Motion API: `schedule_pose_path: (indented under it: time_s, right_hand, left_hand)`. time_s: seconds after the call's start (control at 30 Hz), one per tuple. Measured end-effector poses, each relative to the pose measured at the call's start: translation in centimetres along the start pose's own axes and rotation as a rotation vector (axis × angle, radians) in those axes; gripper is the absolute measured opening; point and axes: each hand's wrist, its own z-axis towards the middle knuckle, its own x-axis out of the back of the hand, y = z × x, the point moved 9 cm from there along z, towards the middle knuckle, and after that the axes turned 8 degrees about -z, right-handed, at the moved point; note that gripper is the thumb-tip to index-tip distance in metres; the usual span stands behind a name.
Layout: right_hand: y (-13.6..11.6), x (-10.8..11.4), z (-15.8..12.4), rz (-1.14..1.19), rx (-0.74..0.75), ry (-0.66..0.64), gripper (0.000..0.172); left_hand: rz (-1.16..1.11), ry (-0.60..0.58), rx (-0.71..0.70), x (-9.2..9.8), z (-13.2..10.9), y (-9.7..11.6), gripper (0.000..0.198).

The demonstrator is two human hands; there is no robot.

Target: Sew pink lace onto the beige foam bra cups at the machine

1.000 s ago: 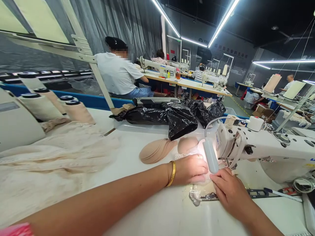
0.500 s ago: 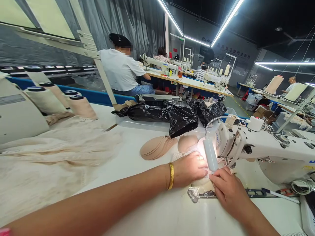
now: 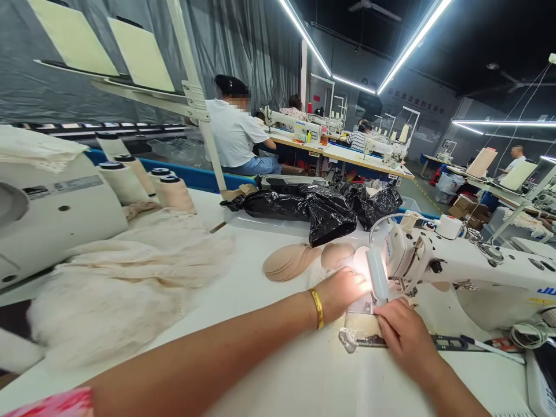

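My left hand (image 3: 344, 289), with a gold bangle at the wrist, lies on a pale fabric piece (image 3: 362, 322) under the lamp (image 3: 377, 273) of the white sewing machine (image 3: 473, 271). Its fingers are closed down on the fabric near the needle. My right hand (image 3: 406, 339) presses the same piece from the near side, fingers bent onto it. The needle area is hidden by the lamp and glare.
A stack of beige bra cups (image 3: 292, 260) lies just beyond my left hand. Black plastic bags (image 3: 324, 211) sit behind it. A heap of cream lace fabric (image 3: 125, 278) and thread cones (image 3: 174, 191) are at left. Other people sew at far tables.
The view has swung left and up slightly. Both hands stay on the fabric at the needle, with the left hand shifted a little toward the lamp.
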Motion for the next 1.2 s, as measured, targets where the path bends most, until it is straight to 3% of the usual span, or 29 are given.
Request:
schedule_pose_path:
  time_s: [0.07, 0.13, 0.2, 0.27, 0.3, 0.33, 0.4, 0.47, 0.5, 0.53, 0.67, 0.73, 0.83, 0.97, 1.07, 1.2]
  right_hand:
    - [0.9, -0.6, 0.0, 0.269, -0.212, -0.048, 0.016]
    - [1.0, -1.9, -0.3, 0.595, -0.432, -0.107, 0.026]
    - [-0.1, -2.6, -0.6, 0.854, -0.558, -0.090, 0.039]
    - [-1.5, -2.8, -1.0, 0.975, -0.615, 0.010, 0.045]
    - [-2.1, -2.9, -1.6, 0.999, -0.632, 0.077, 0.047]
    - [-2.8, -3.0, -2.4, 1.005, -0.649, 0.144, 0.047]
    - [-4.1, -3.7, -4.3, 0.986, -0.668, 0.244, 0.046]
    - [-5.4, -4.4, -5.9, 0.953, -0.663, 0.276, 0.043]
    - [-5.9, -4.6, -6.5, 0.937, -0.653, 0.280, 0.043]
    - [-6.2, -4.5, -6.7, 0.926, -0.642, 0.281, 0.044]
    - [-5.9, -3.5, -6.0, 0.973, -0.693, 0.185, 0.058]
    - [-5.3, -3.4, -5.7, 1.061, -0.768, 0.133, 0.062]
    - [-5.2, -3.7, -5.4, 1.239, -0.768, 0.182, 0.075]
    - [-5.4, -5.5, -5.5, 1.380, -0.722, 0.245, 0.102]
    - [-5.1, -6.5, -5.8, 1.399, -0.746, 0.271, 0.106]
    - [-4.7, -6.6, -5.9, 1.414, -0.744, 0.303, 0.106]
  left_hand:
    - [-0.035, 0.016, -0.020, 1.0, -1.4, 1.8, 0.027]
    - [-0.173, 0.062, -0.016, 1.8, -3.6, 4.6, 0.027]
    - [-0.618, 0.130, 0.111, 1.7, -6.3, 6.7, 0.035]
    - [-1.219, 0.030, 0.417, -1.7, -8.8, 8.4, 0.038]
    - [-1.516, 0.061, 0.596, -3.1, -9.9, 9.0, 0.049]
    - [-1.722, 0.167, 0.749, -3.8, -10.8, 9.1, 0.055]
    - [-1.916, 0.498, 0.907, -3.5, -11.7, 8.4, 0.058]
    - [-1.940, 0.751, 0.933, -2.1, -12.0, 7.2, 0.054]
    - [-1.940, 0.793, 0.930, -1.5, -11.9, 7.0, 0.053]
    - [-1.944, 0.783, 0.929, -1.1, -11.7, 7.0, 0.052]
    - [-1.987, 0.539, 0.848, -0.9, -10.8, 9.0, 0.055]
    - [-2.007, 0.509, 0.783, -0.7, -10.7, 9.7, 0.058]
    - [-1.991, 0.574, 0.740, -0.2, -10.6, 9.4, 0.057]
    - [-1.980, 0.757, 0.818, 0.0, -10.9, 7.7, 0.048]
    - [-1.964, 0.861, 0.866, -0.2, -11.1, 6.9, 0.046]
    - [-1.958, 0.901, 0.870, -0.4, -11.0, 6.7, 0.049]
